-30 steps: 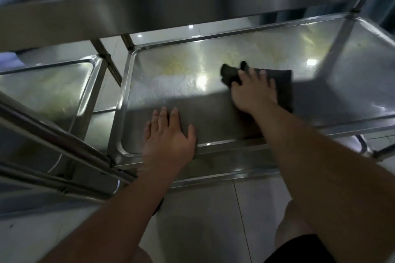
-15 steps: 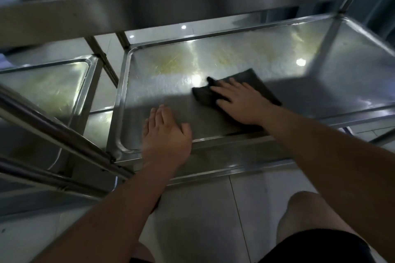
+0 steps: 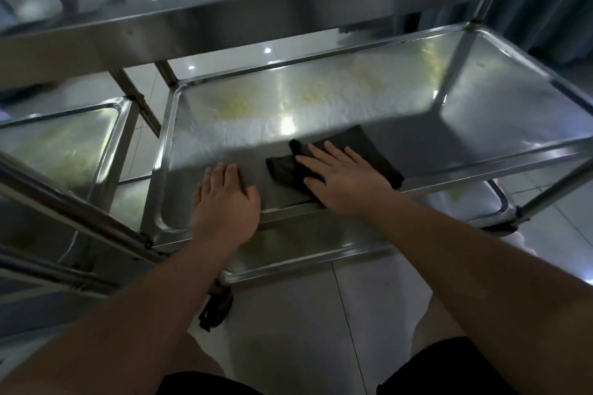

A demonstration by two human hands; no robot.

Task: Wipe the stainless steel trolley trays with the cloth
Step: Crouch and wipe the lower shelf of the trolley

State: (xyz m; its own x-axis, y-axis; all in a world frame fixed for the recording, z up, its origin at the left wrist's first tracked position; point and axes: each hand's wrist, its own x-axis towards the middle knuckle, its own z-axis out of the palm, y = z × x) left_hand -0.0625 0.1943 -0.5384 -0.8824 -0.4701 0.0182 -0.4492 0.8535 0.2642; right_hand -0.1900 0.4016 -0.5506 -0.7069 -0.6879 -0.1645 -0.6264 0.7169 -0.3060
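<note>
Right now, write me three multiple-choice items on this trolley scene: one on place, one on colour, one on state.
1. Where does the dark folded cloth lie?
A. on the tiled floor
B. on the middle stainless steel tray
C. on the top shelf

2. What colour are the smears on the tray's far half?
A. yellowish
B. red
C. blue

3. How is the right hand placed?
A. fisted in the air
B. gripping a trolley post
C. pressed flat on the cloth

Key: 1 B, the cloth rests inside the tray rim. 2 A, yellowish patches show. 3 C, its fingers are spread on the cloth.
</note>
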